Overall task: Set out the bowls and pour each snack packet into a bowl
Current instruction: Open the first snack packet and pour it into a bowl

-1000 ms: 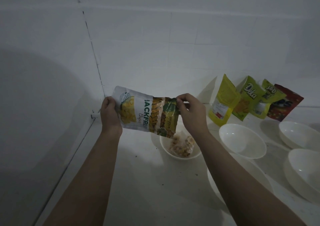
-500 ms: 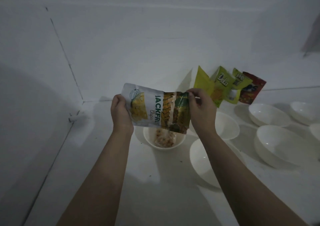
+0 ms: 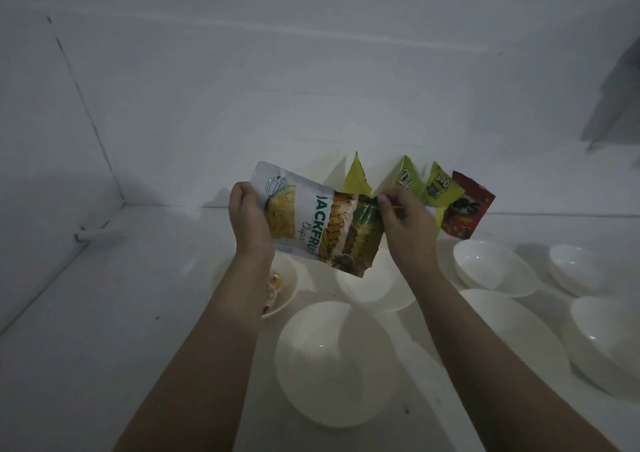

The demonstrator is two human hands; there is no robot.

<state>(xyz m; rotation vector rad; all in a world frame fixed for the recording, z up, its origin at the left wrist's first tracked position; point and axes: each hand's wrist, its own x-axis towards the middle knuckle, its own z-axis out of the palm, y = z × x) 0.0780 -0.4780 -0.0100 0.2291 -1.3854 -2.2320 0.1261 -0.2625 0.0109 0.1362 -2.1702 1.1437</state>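
Forearm (image 3: 242, 299) hides most of snack bowl (image 3: 289, 280).

Glossy foil-plastic jackfruit packet (image 3: 311, 223); smooth, glazed white bowls (image 3: 337, 368).

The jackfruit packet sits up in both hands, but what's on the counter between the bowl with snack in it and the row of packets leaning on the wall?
In the head view, only bare white counter lies between the filled bowl and the leaning packets.

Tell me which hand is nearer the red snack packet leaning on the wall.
Right. The right hand grips the jackfruit packet just left of the red packet; the left hand holds the jackfruit packet's far end.
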